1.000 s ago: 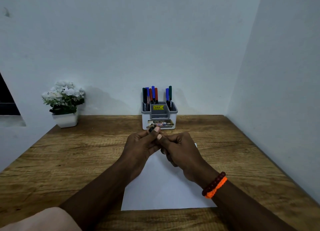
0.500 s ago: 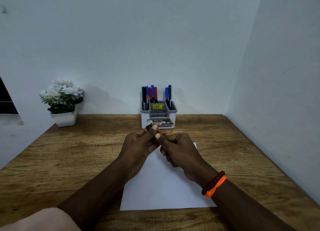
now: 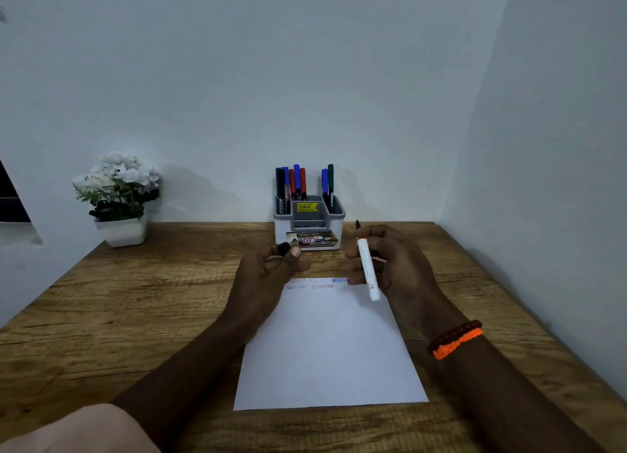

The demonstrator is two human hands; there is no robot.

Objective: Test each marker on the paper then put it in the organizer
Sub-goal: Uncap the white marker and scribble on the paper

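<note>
My right hand holds a white marker with its cap off, the dark tip pointing up and away. Between thumb and fingers, my left hand pinches the black cap. Both hands hover above the far end of a white paper sheet, whose top edge carries several red, blue and dark zigzag scribbles. Behind the hands a grey-and-white organizer stands against the wall, with several capped markers upright in its left and right compartments.
A white pot of white flowers sits at the back left of the wooden desk. White walls close the desk at the back and along the right side. A beaded orange-and-dark bracelet is on my right wrist.
My hands were joined together on the marker; they have now pulled apart, the cap going left with my left hand and the marker body going right with my right hand.
</note>
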